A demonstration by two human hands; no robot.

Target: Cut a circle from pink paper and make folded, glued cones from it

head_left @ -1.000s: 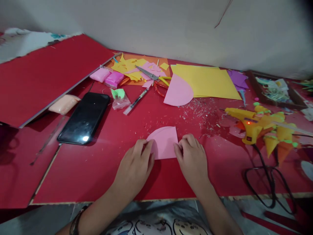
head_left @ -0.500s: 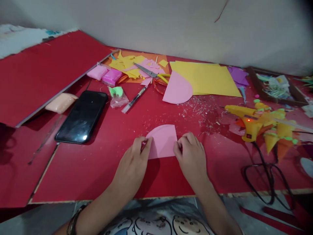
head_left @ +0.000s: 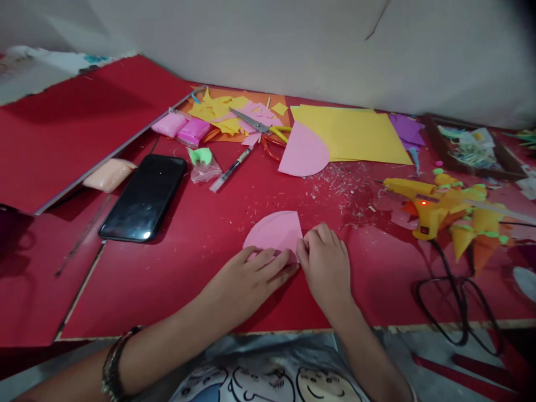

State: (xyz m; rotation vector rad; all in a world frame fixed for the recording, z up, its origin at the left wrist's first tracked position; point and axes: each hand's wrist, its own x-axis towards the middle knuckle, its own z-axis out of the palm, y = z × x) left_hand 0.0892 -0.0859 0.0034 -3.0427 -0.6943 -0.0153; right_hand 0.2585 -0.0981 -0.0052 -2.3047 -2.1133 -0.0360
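Note:
A folded piece of pink paper (head_left: 274,230) with a rounded left edge lies on the red table in front of me. My left hand (head_left: 255,278) rests flat across its lower edge, fingers stretched toward the right. The paper's right side is pinched in the curled fingers of my right hand (head_left: 324,257); the fingertips are partly hidden. Farther back, another pink paper piece (head_left: 305,151), also with a curved edge, overlaps a stack of yellow sheets (head_left: 355,134) and the handles of the scissors (head_left: 255,123).
To the left are a black phone (head_left: 144,196), a pen (head_left: 231,169) and a bag with green clay (head_left: 201,162). A yellow glue gun (head_left: 429,204) with a lit red light and looping cord lies at right, by a brown tray (head_left: 502,162). Paper scraps (head_left: 220,109) lie at the back.
My left hand has let go of the paper's left edge and moved right, now lying flat over the lower edge. My right hand stays at the right side.

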